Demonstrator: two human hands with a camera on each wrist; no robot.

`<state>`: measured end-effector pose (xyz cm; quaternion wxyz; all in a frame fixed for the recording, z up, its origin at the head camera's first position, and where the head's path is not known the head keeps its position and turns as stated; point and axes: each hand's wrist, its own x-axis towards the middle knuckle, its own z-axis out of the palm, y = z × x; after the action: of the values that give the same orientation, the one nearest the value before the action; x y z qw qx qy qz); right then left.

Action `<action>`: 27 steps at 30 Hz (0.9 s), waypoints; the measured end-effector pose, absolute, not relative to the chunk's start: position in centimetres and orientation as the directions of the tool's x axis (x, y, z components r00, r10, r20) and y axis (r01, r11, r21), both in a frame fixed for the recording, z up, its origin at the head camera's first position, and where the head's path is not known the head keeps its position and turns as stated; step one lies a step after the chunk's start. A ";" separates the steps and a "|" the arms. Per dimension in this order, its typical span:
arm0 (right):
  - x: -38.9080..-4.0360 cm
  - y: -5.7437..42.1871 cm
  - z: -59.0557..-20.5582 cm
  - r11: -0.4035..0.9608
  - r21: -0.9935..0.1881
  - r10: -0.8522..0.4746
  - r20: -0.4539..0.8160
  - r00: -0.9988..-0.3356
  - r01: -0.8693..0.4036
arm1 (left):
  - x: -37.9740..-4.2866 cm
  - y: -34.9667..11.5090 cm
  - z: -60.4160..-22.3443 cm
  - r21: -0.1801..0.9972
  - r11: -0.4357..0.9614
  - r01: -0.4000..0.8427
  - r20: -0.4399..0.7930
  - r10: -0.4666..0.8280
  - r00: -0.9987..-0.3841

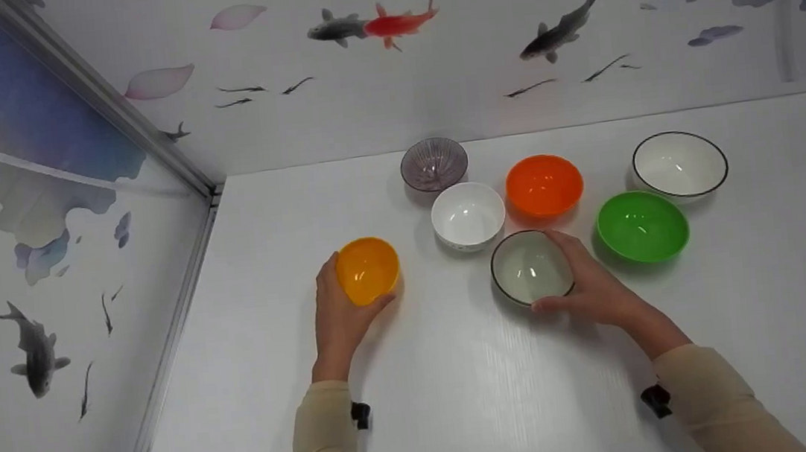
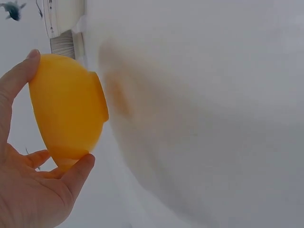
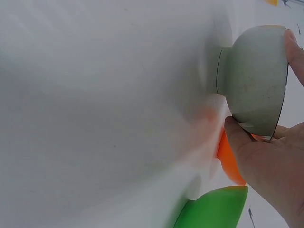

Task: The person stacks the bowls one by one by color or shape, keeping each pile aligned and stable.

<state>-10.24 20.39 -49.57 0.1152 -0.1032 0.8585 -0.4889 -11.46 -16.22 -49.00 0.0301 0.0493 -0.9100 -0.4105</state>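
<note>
My left hand [image 1: 343, 314] grips a small yellow-orange bowl [image 1: 368, 271] by its side, thumb at the near edge and fingers round the far left. In the left wrist view the yellow bowl [image 2: 69, 107] is upright, its foot close to the tabletop; whether they touch I cannot tell. My right hand [image 1: 593, 285] holds a pale grey-green bowl [image 1: 531, 269] with a dark rim, its thumb in front and fingers behind. The right wrist view shows this grey-green bowl [image 3: 256, 78] close over the table, contact unclear. Both bowls look empty inside.
Behind the grey-green bowl stand a white bowl [image 1: 467, 213], an orange bowl [image 1: 544, 185] and a ribbed purplish glass bowl [image 1: 434, 164]. A green bowl [image 1: 643, 227] and a white dark-rimmed bowl [image 1: 679, 163] are to the right. Patterned walls edge the white table [image 1: 438, 417] at back and left.
</note>
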 end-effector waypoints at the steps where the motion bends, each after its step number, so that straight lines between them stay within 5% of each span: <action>1: -10.2 20.4 -49.6 0.501 -0.863 -0.292 -0.096 -0.952 -0.066 | -11.4 -16.0 -48.8 0.750 0.659 -0.059 0.018 -0.110 -0.994; 27: -10.3 20.4 -49.7 0.486 -0.873 -0.285 -0.106 -0.953 -0.049 | -10.8 -11.5 -46.4 0.720 0.694 0.000 0.057 -0.060 -0.997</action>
<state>-10.29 20.41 -49.66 0.1189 -0.0978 0.8537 -0.4975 -10.76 -11.51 -46.36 0.0380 0.0163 -0.9196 -0.3907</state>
